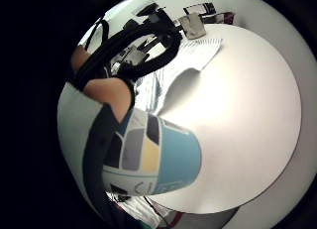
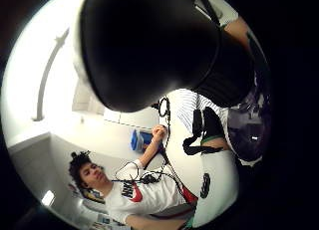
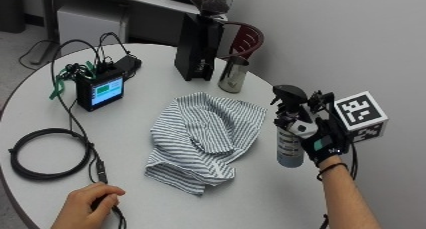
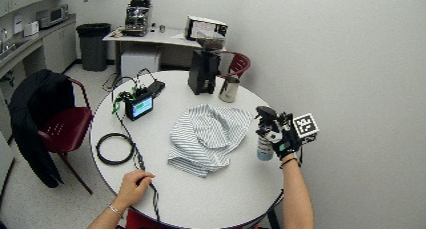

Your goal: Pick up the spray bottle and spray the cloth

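Spray bottle (image 3: 290, 134): upright, gripped by gloved right hand (image 3: 321, 139). Striped cloth (image 3: 203, 139): crumpled on round table (image 3: 266, 199), beside bottle.

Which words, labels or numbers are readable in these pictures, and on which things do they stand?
No text reads for certain.
Spray bottle, held by the gloved right hand: dark label print, too blurred to read.
Small screen on the black box: green display, nothing readable.
Striped cloth: no writing.
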Tool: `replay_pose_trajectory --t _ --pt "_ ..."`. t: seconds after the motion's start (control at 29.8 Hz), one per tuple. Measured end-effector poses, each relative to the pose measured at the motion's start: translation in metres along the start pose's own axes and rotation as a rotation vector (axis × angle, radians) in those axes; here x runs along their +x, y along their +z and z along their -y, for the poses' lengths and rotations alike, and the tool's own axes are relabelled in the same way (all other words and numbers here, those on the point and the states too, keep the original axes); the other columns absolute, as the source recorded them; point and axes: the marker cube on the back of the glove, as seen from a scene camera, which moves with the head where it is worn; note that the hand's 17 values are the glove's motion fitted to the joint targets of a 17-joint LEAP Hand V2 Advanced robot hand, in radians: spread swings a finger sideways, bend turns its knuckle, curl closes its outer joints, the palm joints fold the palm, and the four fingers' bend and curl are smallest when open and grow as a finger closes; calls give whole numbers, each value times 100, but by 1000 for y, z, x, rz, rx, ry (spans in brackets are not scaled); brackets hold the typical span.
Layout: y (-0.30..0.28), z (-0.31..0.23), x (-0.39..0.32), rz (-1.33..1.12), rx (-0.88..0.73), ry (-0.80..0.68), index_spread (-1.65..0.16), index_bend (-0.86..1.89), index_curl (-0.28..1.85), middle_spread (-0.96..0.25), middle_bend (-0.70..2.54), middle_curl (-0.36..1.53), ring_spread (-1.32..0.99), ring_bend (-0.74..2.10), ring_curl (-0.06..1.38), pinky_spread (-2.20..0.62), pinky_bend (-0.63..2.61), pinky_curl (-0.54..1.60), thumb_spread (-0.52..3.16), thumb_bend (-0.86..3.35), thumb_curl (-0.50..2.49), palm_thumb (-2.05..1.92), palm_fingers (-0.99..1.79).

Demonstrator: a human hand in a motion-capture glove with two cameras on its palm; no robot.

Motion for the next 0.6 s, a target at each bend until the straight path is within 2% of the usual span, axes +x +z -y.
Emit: replay_pose_trajectory --t 0.2,0.4,0.5,0.6 --pt "3 21 -43 -159 -63 27 -30 13 28 -8 26 42 -10 50 39 13 24 33 80 -2 51 98 107" --pt "44 9 -2 -218 -192 172 -30 13 29 -8 25 42 -10 50 40 12 24 34 75 -2 53 99 109" --pt "31 9 -4 -213 -175 192 -30 13 29 -8 24 43 -10 50 40 12 23 34 73 -2 54 100 108" --pt "6 26 -41 -222 -134 142 -29 13 30 -8 24 43 -10 49 41 12 22 34 72 -2 55 100 108"
